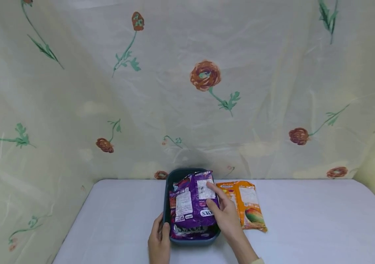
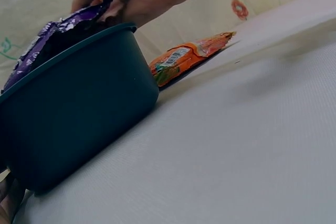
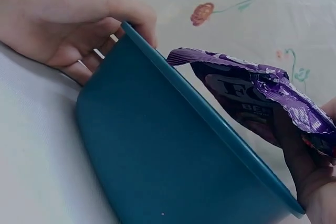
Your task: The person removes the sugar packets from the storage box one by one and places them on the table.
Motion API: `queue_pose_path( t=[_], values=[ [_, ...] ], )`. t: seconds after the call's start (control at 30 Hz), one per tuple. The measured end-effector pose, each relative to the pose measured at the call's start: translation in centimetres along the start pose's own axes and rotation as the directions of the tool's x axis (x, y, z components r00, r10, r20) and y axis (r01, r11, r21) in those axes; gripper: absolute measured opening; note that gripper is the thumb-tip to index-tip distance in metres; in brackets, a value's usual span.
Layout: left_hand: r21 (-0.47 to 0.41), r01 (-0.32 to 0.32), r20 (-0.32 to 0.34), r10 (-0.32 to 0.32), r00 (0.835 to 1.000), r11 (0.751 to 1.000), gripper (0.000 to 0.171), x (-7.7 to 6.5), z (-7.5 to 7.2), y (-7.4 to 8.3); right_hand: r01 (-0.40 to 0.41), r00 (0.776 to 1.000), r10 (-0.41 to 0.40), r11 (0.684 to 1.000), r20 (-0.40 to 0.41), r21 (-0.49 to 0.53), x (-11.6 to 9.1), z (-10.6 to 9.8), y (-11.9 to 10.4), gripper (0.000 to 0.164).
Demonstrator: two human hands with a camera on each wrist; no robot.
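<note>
A teal plastic basin (image 1: 192,242) stands at the middle of the table's far part with purple snack packets inside. My left hand (image 1: 160,238) grips its left wall; in the right wrist view the thumb hooks over the rim (image 3: 173,77) and the fingers lie along the outside. My right hand (image 1: 227,219) holds a purple packet (image 1: 184,203) by its right side, raised at a tilt over the basin. Beneath it another purple packet (image 1: 190,231) shows its lettering. How many packets lie under these is hidden.
Right of the basin an orange packet (image 1: 249,205) with a mango picture lies on the white table (image 1: 306,220). A curtain (image 1: 256,91) printed with flowers hangs close behind the table's far edge and along its sides.
</note>
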State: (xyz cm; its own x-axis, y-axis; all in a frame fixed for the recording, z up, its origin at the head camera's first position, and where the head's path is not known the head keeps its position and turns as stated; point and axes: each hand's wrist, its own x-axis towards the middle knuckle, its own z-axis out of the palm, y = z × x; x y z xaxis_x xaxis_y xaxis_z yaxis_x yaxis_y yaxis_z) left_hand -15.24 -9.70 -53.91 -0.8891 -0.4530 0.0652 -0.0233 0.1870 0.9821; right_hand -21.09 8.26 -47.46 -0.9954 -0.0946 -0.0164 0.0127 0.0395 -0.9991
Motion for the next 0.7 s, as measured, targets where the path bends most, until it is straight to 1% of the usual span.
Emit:
queue_pose_path(
  t=[0.17, 0.33, 0.5, 0.7],
  values=[
    [0.018, 0.018, 0.005, -0.018, 1.000, 1.000, 0.042, 0.1, 0.1, 0.2, -0.003, 1.000, 0.003, 1.000, -0.013, 0.004, 0.1, -0.5, 0.0, 0.042],
    [0.030, 0.031, 0.006, -0.031, 0.999, 0.999, 0.041, -0.1, 0.2, 0.5, -0.051, 0.998, 0.052, 0.998, -0.036, 0.046, 0.2, -0.9, -0.1, 0.041],
    [0.029, 0.046, 0.007, -0.047, 0.999, 0.998, 0.040, -0.1, 0.2, 0.6, -0.059, 0.997, 0.063, 0.996, -0.051, 0.069, 0.2, -1.3, -0.4, 0.041],
    [0.017, 0.028, -0.006, -0.028, 1.000, 0.999, 0.039, -0.2, -0.1, 0.4, -0.054, 0.997, 0.060, 0.992, -0.042, 0.118, 0.1, -1.8, -0.8, 0.040]
  ],
)
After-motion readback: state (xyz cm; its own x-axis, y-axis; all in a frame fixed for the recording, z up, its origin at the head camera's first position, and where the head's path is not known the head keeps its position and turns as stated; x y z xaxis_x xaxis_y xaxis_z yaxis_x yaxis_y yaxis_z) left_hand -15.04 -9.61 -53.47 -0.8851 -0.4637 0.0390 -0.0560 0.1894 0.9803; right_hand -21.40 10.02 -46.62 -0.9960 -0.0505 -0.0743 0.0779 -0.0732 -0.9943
